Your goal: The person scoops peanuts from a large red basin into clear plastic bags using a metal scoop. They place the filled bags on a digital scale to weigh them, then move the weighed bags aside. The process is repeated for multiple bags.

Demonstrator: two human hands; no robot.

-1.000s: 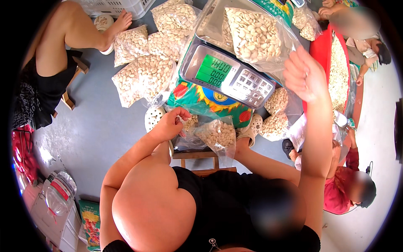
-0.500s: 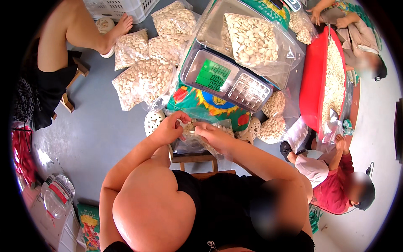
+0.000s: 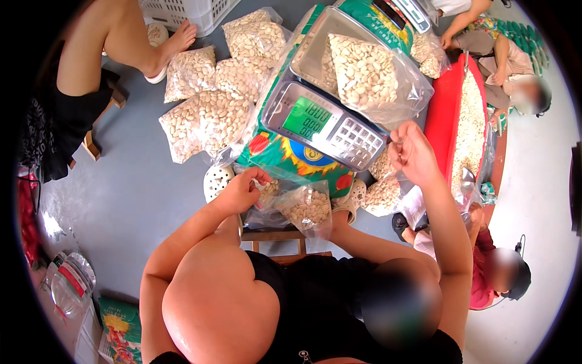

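Observation:
A clear bag of flat cream-white seeds point(image 3: 364, 70) lies on the steel pan of a digital scale point(image 3: 327, 121) with a lit green display. My right hand point(image 3: 415, 155) is raised beside the scale's lower right corner. Its fingers are curled together, and anything in them is too small to make out. My left hand point(image 3: 241, 193) is closed at the left side of an opened plastic bag with seeds point(image 3: 306, 205), low in front of me. What its fingertips hold is hidden.
Several filled seed bags point(image 3: 209, 121) lie left of the scale. A green printed sack point(image 3: 273, 155) is under it. A red basin of seeds point(image 3: 445, 118) stands at the right, with co-workers beside it. Another person's bare leg point(image 3: 130, 42) is at upper left.
My right hand has left the small seed bag and moved up and right beside the scale. My left hand stays by the bag, whose seeds now show more plainly.

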